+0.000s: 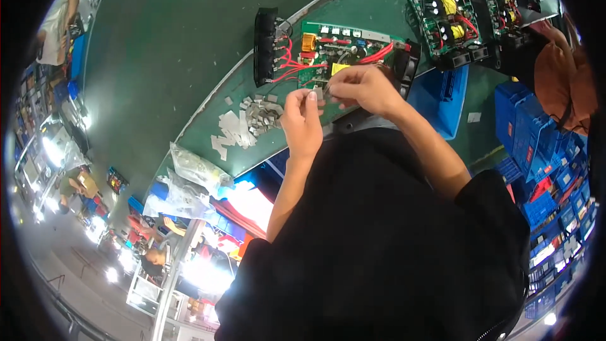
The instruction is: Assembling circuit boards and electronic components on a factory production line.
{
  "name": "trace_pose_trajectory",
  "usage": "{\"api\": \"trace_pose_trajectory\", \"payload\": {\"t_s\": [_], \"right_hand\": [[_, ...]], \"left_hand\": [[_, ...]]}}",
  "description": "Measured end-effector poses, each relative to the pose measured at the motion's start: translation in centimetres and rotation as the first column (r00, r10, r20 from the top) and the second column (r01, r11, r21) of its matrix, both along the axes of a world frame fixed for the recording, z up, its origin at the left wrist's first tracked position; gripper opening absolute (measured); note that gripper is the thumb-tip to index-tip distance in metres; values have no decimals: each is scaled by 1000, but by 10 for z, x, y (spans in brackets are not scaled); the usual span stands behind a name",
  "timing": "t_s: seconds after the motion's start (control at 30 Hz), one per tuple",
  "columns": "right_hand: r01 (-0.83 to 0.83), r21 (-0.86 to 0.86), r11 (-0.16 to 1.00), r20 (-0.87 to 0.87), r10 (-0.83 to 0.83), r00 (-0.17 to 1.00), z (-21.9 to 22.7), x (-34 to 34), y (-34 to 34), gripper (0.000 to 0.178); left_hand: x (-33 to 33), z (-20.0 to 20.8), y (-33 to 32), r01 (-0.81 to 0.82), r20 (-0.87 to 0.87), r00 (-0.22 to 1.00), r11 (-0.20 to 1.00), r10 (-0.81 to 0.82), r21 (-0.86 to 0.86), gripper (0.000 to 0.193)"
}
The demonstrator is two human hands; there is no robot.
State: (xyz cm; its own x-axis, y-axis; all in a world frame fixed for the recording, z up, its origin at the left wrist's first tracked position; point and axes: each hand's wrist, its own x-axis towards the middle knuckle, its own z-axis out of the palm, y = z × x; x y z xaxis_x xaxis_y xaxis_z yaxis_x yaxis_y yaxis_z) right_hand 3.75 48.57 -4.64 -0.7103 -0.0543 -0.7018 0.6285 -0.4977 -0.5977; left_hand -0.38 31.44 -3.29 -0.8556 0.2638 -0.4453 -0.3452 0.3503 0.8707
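Two-handed work at the near edge of a circuit board, seen from above. The board lies on the green table, joined by red wires to a black panel at its left; a fan stands at its right end. The left hand is raised at the board's near left corner, thumb and fingers pinched on what appears to be a small grey piece. The right hand reaches in from the other side, its fingertips bunched just beside that piece; whether they grasp its edge, something thin or nothing cannot be told at this size. Left of the left hand lie a heap of similar small pieces and, against it, some white scraps. Further boards lie to the upper right, and a blue bin sits below them. The step in hand is judged to be fine fingertip handling of the single piece, held apart from the heap. From this pose, the next move would call for a light, steady pinch, the two sets of fingertips kept close together, and care that neither wrist drags the red wires.
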Motion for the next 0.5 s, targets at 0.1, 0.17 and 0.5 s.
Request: {"api": "trace_pose_trajectory", "payload": {"t_s": [0.1,0.17,0.5], "right_hand": [[10,228,974,36,-19,999,-4,-2,3,17],[-67,540,839,110,8,994,4,-11,7,18],[-5,971,240,-45,201,979,-61,-74,26,14]], "left_hand": [[-15,-18,-26,164,-22,985,977,-169,-140,18],[-24,-34,-50,145,-44,987,966,-157,-214,18],[-37,-47,-124,-84,36,995,954,98,-286,22]]}}
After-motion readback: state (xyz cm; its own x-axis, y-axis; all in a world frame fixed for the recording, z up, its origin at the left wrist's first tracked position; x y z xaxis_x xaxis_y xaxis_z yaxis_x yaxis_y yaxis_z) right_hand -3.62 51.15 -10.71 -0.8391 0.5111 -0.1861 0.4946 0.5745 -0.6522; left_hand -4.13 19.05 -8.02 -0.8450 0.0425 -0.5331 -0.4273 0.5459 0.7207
